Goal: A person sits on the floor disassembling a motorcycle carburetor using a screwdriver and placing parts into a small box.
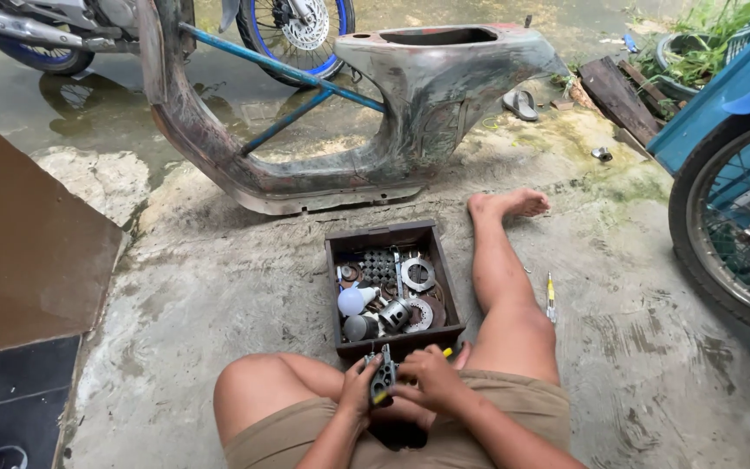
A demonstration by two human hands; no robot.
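I sit on a concrete floor with a dark box of metal parts [333,260] between my legs. My left hand [357,387] grips a small grey metal engine part [383,375] held above my lap, at the box's near edge. My right hand [430,379] is closed around a screwdriver with a yellow handle [448,353], its shaft lying against the metal part. Inside the box lie a sprocket disc [417,274], a white bulb [353,300] and several other metal pieces.
A stripped, rusty motorbike frame [427,95] stands beyond the box. A second yellow screwdriver [551,298] lies right of my outstretched leg. A blue vehicle's wheel [735,217] is at the right, a brown board [19,234] at the left, and a motorbike wheel [297,35] at the top.
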